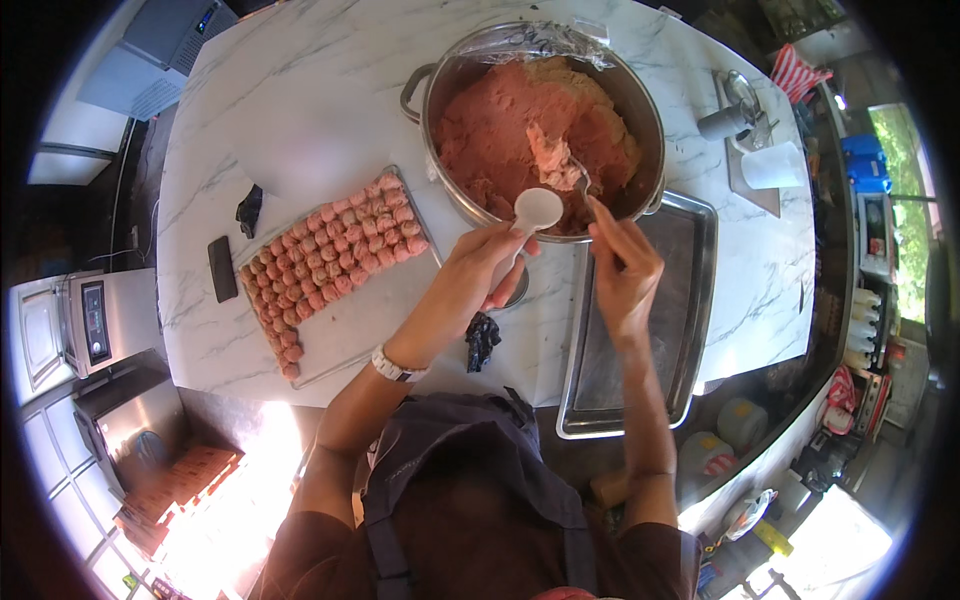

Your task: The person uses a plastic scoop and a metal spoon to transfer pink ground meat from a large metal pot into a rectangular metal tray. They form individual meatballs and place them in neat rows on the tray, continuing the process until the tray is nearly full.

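Observation:
My left hand [491, 266] is closed around the handle of a white measuring spoon [538, 208], its round bowl at the near rim of a large metal pot [654, 135]. In my right hand [626, 262] is a metal spoon [582, 174] bearing a lump of pink mixture [551, 157]. The pot holds a mass of pink and tan ground mixture [495, 105], with clear plastic wrap [525, 43] along its far rim. To the left, rows of pink balls [337, 240] cover part of a tray [337, 330]. A round container, mostly hidden, sits beneath my left hand.
An empty metal tray [637, 375] overhangs the table's near edge on the right. A dark phone-like object [222, 268] and black crumpled pieces [482, 341] lie on the marble-patterned table [757, 300]. A white container [772, 165] and grey cup [724, 121] stand at the right.

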### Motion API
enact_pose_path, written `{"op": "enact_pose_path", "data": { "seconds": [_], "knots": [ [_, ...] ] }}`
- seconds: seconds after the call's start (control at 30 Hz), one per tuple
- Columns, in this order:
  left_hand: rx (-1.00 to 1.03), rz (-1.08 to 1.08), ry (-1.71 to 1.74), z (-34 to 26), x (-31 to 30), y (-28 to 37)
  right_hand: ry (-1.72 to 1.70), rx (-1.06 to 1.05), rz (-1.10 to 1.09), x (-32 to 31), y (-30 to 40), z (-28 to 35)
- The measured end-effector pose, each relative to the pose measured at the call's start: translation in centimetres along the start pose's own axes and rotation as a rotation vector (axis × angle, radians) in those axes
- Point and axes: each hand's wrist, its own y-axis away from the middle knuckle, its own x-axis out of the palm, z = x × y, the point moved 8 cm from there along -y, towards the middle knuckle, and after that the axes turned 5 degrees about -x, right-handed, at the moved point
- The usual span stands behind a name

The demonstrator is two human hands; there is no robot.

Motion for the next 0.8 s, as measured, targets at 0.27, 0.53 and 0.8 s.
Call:
{"op": "enact_pose_path", "data": {
  "seconds": [0.27, 0.53, 0.8],
  "knots": [
    [0.023, 0.103, 0.067, -1.6, 1.1, -0.9, 0.091, -0.058, -0.186, 1.2, 4.3, -0.1],
    [0.081, 0.056, 0.064, -1.7, 0.7, -1.5, 0.159, -0.089, -0.206, -0.2, 4.8, -1.6],
    [0.167, -0.037, -0.168, -2.5, 0.0, -1.6, 0.148, -0.093, -0.261, -2.5, 2.8, 0.5]
  ]
}}
